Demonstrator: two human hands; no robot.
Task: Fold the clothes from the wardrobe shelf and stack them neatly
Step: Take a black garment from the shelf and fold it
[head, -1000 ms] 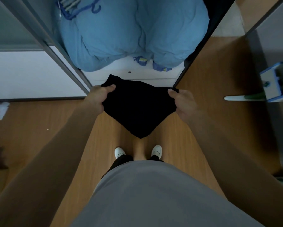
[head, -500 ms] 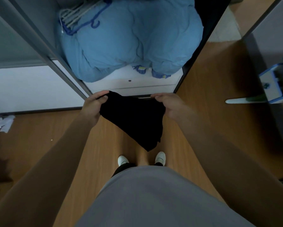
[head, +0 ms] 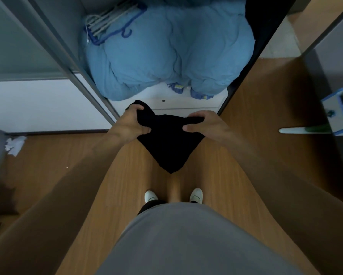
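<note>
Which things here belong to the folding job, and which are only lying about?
Job in hand: black garment, gripped by the left hand and the right hand.
Lying about: blue bedding bundle, hangers, crumpled paper on the floor.

Black garment (head: 167,143): type and folds unclear.

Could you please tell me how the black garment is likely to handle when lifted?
The black fabric garment is probably floppy: it sags to a point between the left hand and right hand. It is likely light, since two grips at its top edge carry it.
</note>
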